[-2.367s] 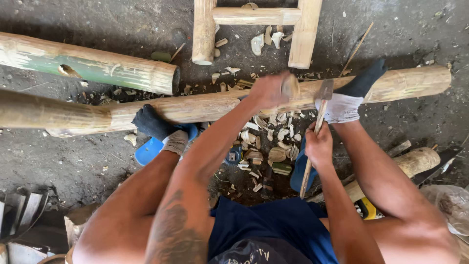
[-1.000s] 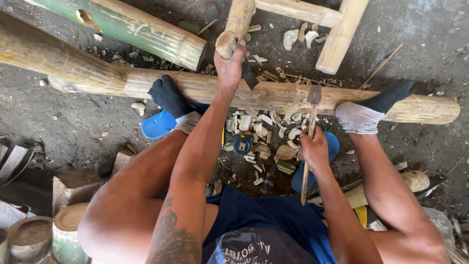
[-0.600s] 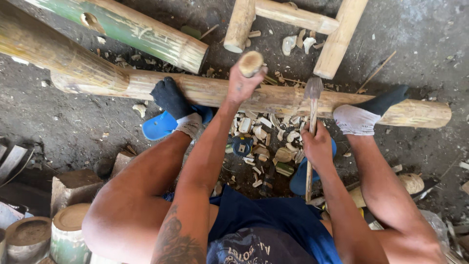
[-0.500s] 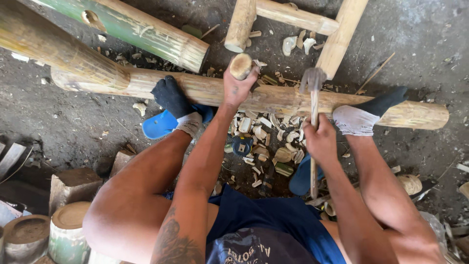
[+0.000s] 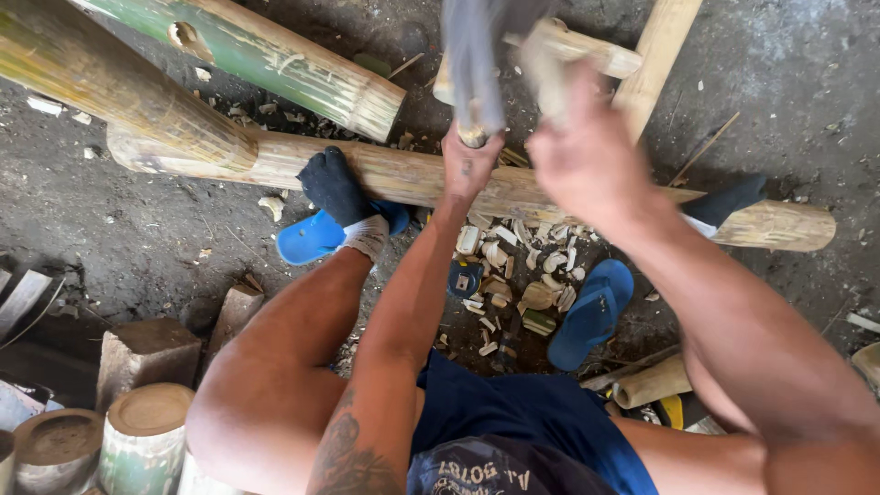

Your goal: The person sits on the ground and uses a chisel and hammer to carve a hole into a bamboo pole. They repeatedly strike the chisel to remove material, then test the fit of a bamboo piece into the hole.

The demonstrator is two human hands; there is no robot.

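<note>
Our left hand [image 5: 469, 165] clenches an upright chisel [image 5: 472, 136] against the bamboo pole [image 5: 403, 174] lying on the floor; our right hand [image 5: 582, 151] grips a blurred raised mallet [image 5: 477, 55]. We judge the pole stiff and heavy; socked feet pin it.

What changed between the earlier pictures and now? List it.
The right hand has swung up toward the camera, lifting the hammer, which now shows blurred above the bamboo pole. The left hand keeps its grip on the short peg, upright on the pole. Both socked feet stay on the pole; wood chips and blue sandals lie as before.
</note>
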